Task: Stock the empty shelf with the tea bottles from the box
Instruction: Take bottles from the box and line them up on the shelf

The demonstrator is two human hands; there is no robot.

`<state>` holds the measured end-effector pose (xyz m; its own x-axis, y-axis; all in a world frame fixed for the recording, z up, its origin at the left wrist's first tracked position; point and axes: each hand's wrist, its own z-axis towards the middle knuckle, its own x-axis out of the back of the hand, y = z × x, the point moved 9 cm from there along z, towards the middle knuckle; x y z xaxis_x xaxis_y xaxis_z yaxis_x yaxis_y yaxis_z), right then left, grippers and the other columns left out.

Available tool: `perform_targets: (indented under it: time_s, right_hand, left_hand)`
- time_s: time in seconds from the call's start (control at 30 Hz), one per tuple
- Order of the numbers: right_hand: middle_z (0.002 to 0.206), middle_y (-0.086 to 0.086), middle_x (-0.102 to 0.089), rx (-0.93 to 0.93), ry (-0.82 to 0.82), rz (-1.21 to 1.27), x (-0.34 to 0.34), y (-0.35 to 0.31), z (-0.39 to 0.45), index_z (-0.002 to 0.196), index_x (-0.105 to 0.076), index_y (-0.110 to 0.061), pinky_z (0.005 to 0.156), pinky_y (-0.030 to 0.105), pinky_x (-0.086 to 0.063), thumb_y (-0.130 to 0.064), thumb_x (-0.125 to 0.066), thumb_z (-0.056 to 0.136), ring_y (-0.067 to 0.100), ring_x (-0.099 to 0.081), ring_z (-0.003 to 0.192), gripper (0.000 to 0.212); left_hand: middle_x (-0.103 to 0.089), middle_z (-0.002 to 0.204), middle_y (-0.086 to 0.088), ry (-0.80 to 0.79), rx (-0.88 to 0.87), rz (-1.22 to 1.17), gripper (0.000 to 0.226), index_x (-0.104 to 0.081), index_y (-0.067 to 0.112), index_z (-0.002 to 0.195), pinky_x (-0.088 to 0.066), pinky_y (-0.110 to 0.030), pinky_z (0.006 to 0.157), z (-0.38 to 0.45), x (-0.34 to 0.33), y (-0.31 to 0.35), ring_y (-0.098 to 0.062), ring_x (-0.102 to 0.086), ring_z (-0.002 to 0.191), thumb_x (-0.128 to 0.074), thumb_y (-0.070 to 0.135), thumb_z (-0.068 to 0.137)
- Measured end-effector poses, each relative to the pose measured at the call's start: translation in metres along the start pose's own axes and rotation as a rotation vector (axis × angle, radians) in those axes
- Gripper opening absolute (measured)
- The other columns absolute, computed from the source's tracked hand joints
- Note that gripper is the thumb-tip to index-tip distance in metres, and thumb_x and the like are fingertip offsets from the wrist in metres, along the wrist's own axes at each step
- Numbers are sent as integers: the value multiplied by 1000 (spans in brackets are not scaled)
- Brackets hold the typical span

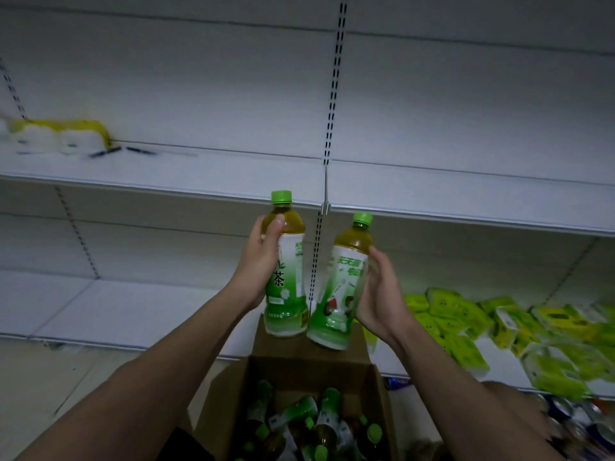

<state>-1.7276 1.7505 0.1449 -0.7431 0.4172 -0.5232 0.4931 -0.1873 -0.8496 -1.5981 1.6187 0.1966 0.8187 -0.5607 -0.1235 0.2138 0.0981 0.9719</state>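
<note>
Left hand point(263, 261), right hand point(379, 291) each grip raised tea bottle.

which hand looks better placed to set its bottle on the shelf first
Probably the left hand: its bottle is upright, cap already at the shelf edge. The right hand's bottle sits lower and tilted.

box point(377, 390) cut by bottom edge, bottles inside point(299, 424) dim, uncountable; white packs point(50, 138) far left blurred; green packs point(499, 327) right smeared, cropped
</note>
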Motion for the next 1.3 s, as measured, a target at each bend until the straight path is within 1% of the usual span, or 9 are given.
perform_targets:
  time_s: [0.13, 0.3, 0.47, 0.53, 0.7, 0.83, 1.0, 1.13, 1.3]
  right_hand:
    - [134, 25, -57, 19, -66, -120, -33, -29, -3, 134, -54, -4, 112, 53, -34, -45, -44, 96, 40, -51, 128, 57]
    - [124, 18, -65, 152, 25, -270, -51, -91, -5, 134, -43, -6, 103, 51, -47, -39, -79, 70, 32, -64, 114, 80]
    - [120, 16, -65, 202, 120, -302, -62, -132, -1, 131, -43, -14, 90, 47, -56, -36, -82, 70, 29, -66, 106, 75]
    - [120, 21, -65, 189, 80, -227, -66, -147, 0, 127, -52, -9, 87, 46, -56, -40, -79, 73, 31, -65, 102, 67]
    - [78, 12, -55, 153, -62, -61, -69, -174, 7, 95, -57, -9, 74, 40, -47, -42, -44, 91, 24, -55, 71, 35]
    - [93, 11, -64, 179, 91, -206, -54, -195, 29, 110, -59, -9, 76, 38, -50, -36, -53, 94, 23, -60, 83, 32]
    - [112, 10, -60, 250, 252, -387, -13, -220, 77, 131, -43, -8, 94, 52, -48, -28, -71, 85, 20, -60, 95, 57]
    - [104, 10, -64, 382, 359, -333, 11, -253, 118, 121, -48, -6, 70, 36, -52, -31, -79, 77, 23, -65, 90, 59]
    - [123, 1, -59, 516, 372, -457, 22, -288, 164, 133, -46, -20, 93, 42, -52, -25, -84, 72, 21, -62, 108, 72]
  left_hand:
    - [-71, 101, -7, -56, -99, 65, 42, -54, 31, 117, -56, -45, 82, 13, -17, 54, -26, -70, 91, -55, 59, 86]
    - [-68, 107, -4, -39, -194, 100, 46, -49, 25, 123, -55, -47, 88, 22, -26, 116, -23, -69, 95, -53, 55, 89]
    - [-65, 112, -13, -51, -200, 113, 59, -46, 20, 129, -57, -48, 85, 28, -36, 149, -28, -68, 94, -54, 59, 85]
    - [-63, 113, -11, -52, -197, 114, 67, -43, 21, 131, -56, -46, 85, 30, -40, 157, -27, -67, 96, -53, 63, 80]
    - [-63, 112, -11, -87, -168, 100, 78, -42, 22, 130, -57, -47, 85, 44, -50, 164, -29, -67, 95, -57, 64, 66]
    - [-64, 113, -9, -99, -157, 95, 61, -47, 20, 122, -55, -43, 86, 74, -61, 161, -25, -66, 97, -70, 50, 73]
    - [-62, 115, -4, -123, -154, 142, 55, -50, 21, 124, -53, -43, 91, 135, -78, 147, -24, -63, 103, -72, 42, 78]
    - [-62, 114, -2, -138, -194, 181, 54, -50, 23, 126, -54, -36, 83, 186, -101, 130, -20, -63, 102, -72, 41, 80]
    - [-60, 118, 0, -164, -175, 121, 46, -49, 27, 123, -51, -37, 87, 242, -126, 110, -18, -61, 104, -69, 40, 84]
